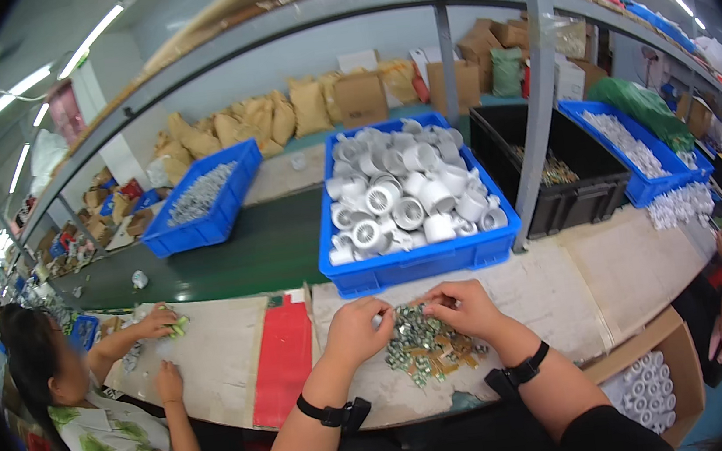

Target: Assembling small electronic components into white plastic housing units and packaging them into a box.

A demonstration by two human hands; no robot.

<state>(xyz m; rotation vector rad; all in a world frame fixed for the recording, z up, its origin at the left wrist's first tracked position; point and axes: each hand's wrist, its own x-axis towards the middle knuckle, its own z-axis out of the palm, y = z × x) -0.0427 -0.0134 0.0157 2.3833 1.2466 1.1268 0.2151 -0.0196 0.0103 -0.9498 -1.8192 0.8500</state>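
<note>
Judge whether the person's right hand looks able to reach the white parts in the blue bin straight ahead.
Probably yes: the right hand is close in front of the blue bin, whose heaped white parts lie uncovered; only its front wall seems to stand between.

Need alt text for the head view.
A person's left hand and right hand are at a pile of small shiny parts on a worktable, before a blue bin of white cup-shaped parts. A co-worker is at left.

Silvery pieces (415, 336), blue bin (422, 266)
</note>
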